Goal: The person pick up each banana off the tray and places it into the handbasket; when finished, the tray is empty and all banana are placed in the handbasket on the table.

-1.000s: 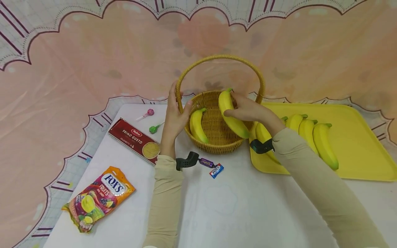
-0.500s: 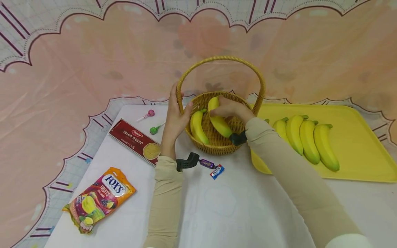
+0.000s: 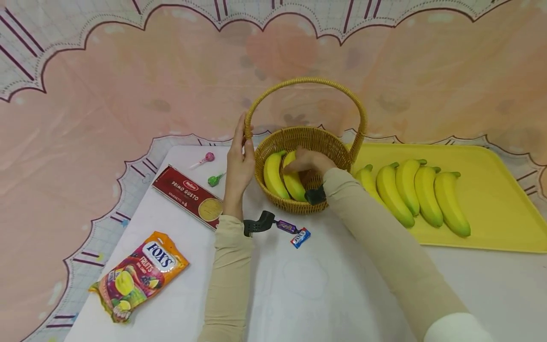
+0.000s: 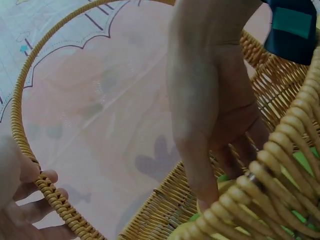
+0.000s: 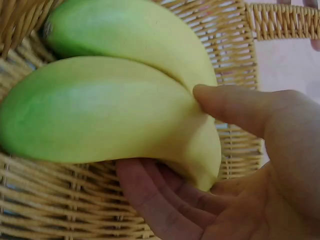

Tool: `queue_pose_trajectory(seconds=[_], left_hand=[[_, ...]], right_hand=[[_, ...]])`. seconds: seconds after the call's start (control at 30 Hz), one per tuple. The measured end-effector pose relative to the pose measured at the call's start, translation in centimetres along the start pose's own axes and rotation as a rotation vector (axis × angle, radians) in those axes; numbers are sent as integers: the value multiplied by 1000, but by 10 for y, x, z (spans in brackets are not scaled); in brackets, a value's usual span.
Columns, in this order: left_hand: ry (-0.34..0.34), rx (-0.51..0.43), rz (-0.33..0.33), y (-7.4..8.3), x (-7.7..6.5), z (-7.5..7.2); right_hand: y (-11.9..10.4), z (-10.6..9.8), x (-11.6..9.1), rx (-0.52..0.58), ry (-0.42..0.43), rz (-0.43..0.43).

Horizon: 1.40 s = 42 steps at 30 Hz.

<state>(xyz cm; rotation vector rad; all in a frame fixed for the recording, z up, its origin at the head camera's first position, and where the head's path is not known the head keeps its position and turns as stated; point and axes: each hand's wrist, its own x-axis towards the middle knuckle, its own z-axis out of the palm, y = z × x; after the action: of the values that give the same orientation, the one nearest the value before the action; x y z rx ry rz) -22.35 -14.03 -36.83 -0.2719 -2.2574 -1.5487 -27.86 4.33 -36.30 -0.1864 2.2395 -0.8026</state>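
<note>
A wicker basket (image 3: 318, 135) with a tall arched handle (image 3: 305, 80) stands at the back of the table. My left hand (image 3: 240, 166) grips the handle's left base, fingers behind it and thumb in front, as the left wrist view shows. Inside the basket, my right hand (image 3: 314, 161) holds a banana (image 5: 100, 115) near its stem end, thumb on top and fingers underneath. Right against that fruit lies a second banana (image 3: 275, 176), on the basket's left side. Several more bananas (image 3: 425, 197) lie in a row on a yellow tray (image 3: 500, 190) to the right.
Left of the basket are a red spaghetti box (image 3: 188, 194), a pink lollipop (image 3: 209, 156) and a green lollipop (image 3: 213, 180). A Fox's candy bag (image 3: 141, 275) lies nearer the front. Two wrapped candies, one purple (image 3: 286, 226) and one blue (image 3: 301, 237), sit before the basket.
My right hand has carried the banana left and down into the basket, where it now lies alongside the other one. The left hand has stayed at the handle's base.
</note>
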Motion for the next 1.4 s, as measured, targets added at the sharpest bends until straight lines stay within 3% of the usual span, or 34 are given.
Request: queue_pose_trajectory(seconds=[0.13,0.3,0.47,0.7,1.07,1.27,1.4], left_hand=[[3,16,-7,0,0,2],[-1,22,-18,4,1,2],[-20,23,-30,5,1,1],[-34,50,-25,8,1,2],[-13,78,19,8,5,3],[-21,84,20,9,3,2],[-33,95,17,10,3,2]], right_hand=[[-1,0,5,-54,-5,9],[-3,1,5,-33,-15,19],[-5,-2,0,-145,21,-31],[4,-13,-20,-153,147,-154],[41,-10,-55,-125,423,-355],[58,-3,-74,-87,501,-459],[66,0,-88,-37,536,-477]])
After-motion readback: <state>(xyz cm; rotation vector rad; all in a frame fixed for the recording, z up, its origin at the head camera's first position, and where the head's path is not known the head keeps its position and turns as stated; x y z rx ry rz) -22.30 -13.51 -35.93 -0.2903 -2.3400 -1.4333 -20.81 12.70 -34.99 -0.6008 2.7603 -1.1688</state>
